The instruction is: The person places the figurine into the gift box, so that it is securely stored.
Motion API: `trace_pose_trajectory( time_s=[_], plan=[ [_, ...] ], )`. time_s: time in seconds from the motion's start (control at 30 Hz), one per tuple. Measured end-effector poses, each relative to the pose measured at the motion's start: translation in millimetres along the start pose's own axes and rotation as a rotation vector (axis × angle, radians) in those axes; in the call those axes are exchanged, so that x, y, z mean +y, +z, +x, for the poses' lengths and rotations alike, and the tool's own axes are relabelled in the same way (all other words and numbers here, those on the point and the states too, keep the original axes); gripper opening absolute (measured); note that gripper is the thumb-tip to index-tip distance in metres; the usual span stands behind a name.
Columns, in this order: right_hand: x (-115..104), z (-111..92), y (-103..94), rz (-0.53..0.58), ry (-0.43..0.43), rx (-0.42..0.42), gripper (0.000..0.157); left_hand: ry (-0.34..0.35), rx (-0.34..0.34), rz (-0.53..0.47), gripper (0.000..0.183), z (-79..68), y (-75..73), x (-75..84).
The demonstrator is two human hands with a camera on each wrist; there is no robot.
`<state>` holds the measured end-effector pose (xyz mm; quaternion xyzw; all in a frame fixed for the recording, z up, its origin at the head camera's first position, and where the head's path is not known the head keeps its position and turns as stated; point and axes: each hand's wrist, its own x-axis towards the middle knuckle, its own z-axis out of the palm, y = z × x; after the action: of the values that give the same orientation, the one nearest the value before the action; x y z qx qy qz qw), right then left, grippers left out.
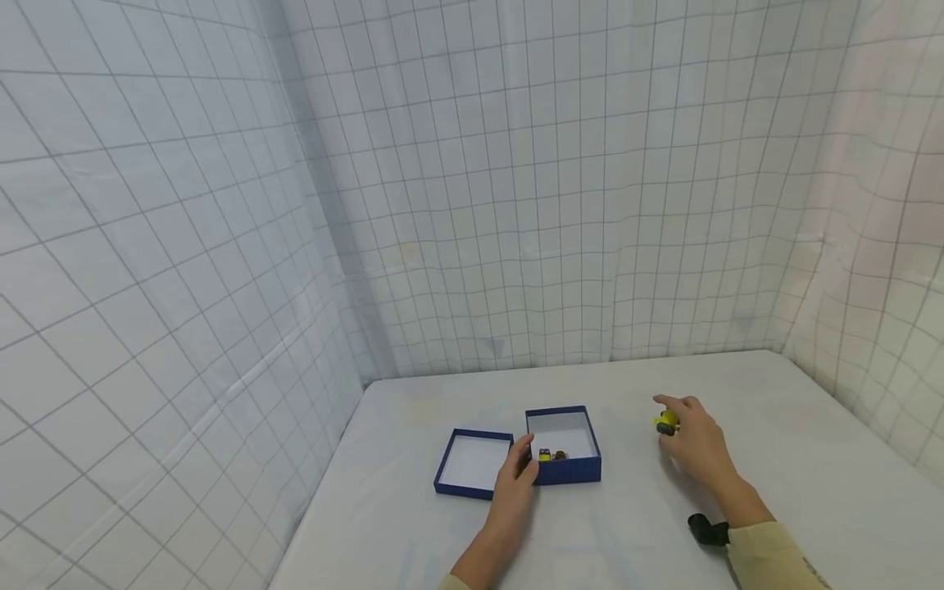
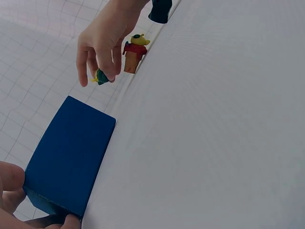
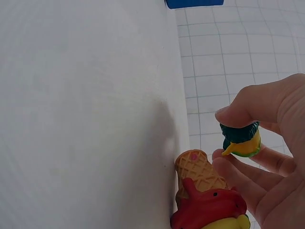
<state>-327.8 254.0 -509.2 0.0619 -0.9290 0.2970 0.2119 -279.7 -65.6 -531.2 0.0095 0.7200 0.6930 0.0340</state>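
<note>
My right hand (image 1: 696, 447) pinches a small toy figure (image 3: 241, 138), dark green and yellow, between thumb and fingers above the table. Close to those fingers in the right wrist view stands an ice-cream-cone toy (image 3: 209, 205) with a waffle base, red middle and yellow top; the left wrist view shows the same cone toy (image 2: 136, 51) beyond the hand. My left hand (image 1: 512, 483) holds the left end of an open blue box (image 1: 568, 470) with a white inside. Two small figures lie in its front part, one yellow and black (image 1: 545, 456), one brownish (image 1: 560, 456).
A shallow blue lid (image 1: 463, 492) with a white inside lies left of the box, partly behind my left hand. A black device (image 1: 708, 531) sits at my right wrist. White grid-patterned curtains (image 1: 472, 205) hang round the white table (image 1: 391, 524).
</note>
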Motion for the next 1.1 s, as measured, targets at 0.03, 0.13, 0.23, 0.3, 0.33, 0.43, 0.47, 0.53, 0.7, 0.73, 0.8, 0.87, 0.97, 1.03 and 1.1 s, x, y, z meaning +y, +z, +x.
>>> trace_pose_trajectory(
  time_s=[0.03,0.13,0.23,0.3,0.33,0.43,0.47,0.53,0.7,0.73,0.8,0.87,0.97,1.03,1.1],
  plan=[
    [0,0,0.2,-0.003,-0.005,0.002,0.062,0.003,0.001,0.001,0.046,-0.4,0.0,0.0],
    [-2,-1,1.0,-0.011,-0.021,0.013,0.06,0.004,0.003,-0.004,0.046,-1.1,-0.2,0.8],
    [-3,-1,2.0,-0.017,-0.041,0.022,0.058,0.009,0.004,0.001,0.046,-1.2,-0.7,0.9],
    [-3,-2,2.6,-0.014,-0.059,0.029,0.057,0.01,0.005,0.007,0.046,-1.4,-1.1,0.7],
    [-3,-2,2.9,-0.008,-0.068,0.033,0.056,0.008,0.006,0.007,0.046,-1.5,-1.2,0.6],
    [-3,-3,4.1,0.023,-0.098,0.049,0.056,0.009,0.006,0.012,0.046,-1.6,-1.4,0.4],
    [-3,-3,4.7,0.038,-0.107,0.054,0.056,0.01,0.005,0.013,0.046,-1.4,-1.3,0.2],
    [-3,-4,6.1,0.065,-0.123,0.062,0.056,0.011,0.003,0.015,0.046,-1.1,-1.1,0.5],
    [-6,-3,7.9,0.093,-0.132,0.059,0.057,0.008,0.004,0.018,0.046,-0.1,-0.6,1.7],
    [-6,-2,8.1,0.092,-0.129,0.056,0.057,0.007,0.004,0.016,0.046,0.0,-0.6,1.8],
    [-7,-2,8.5,0.089,-0.117,0.049,0.058,0.005,0.006,0.014,0.046,0.3,-0.6,1.3],
    [-8,-2,9.1,0.09,-0.105,0.038,0.058,0.003,0.008,0.014,0.046,0.1,-0.4,1.1],
    [-8,-2,10.6,0.112,-0.088,0.016,0.057,-0.001,0.011,0.017,0.047,0.4,-0.2,0.0],
    [-8,-3,12.1,0.123,-0.08,0.004,0.055,0.001,0.012,0.023,0.046,0.5,-0.1,-0.7],
    [-9,-3,13.3,0.139,-0.072,-0.006,0.053,0.0,0.012,0.023,0.046,0.6,-0.2,-1.4]
  ],
)
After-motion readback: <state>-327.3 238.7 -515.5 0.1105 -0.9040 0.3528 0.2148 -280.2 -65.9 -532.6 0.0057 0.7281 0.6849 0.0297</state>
